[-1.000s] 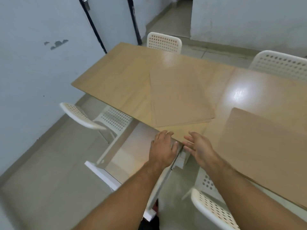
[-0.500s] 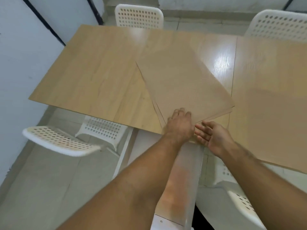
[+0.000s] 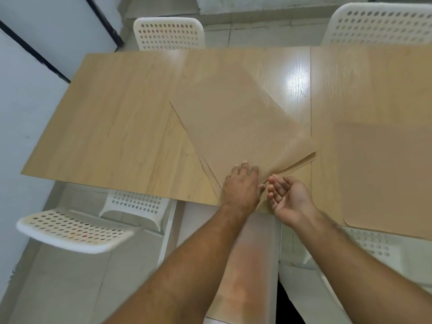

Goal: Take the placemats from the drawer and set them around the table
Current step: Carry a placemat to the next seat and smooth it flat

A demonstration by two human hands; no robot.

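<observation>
A stack of tan placemats [image 3: 238, 127] lies skewed on the middle of the wooden table [image 3: 112, 127]. My left hand [image 3: 240, 190] lies on the stack's near corner, fingers on top and thumb at the edge, pinching the top placemat; that mat's near right edge stands slightly off the ones beneath. My right hand [image 3: 289, 197] is palm up just right of that corner, fingers loosely curled, holding nothing. A single placemat [image 3: 383, 178] lies flat on the table's right part. The open drawer [image 3: 268, 242] sticks out under the table edge, below my forearms.
White perforated chairs stand around the table: one at the far side [image 3: 168, 33], one at the far right [image 3: 383, 24], one at the near left [image 3: 74, 230], one at the near right [image 3: 374, 244]. A wall runs along the left.
My view has swung over the table. My left hand went from the table edge onto the stack's corner; the top mat's edge has lifted. My right hand turned palm up.
</observation>
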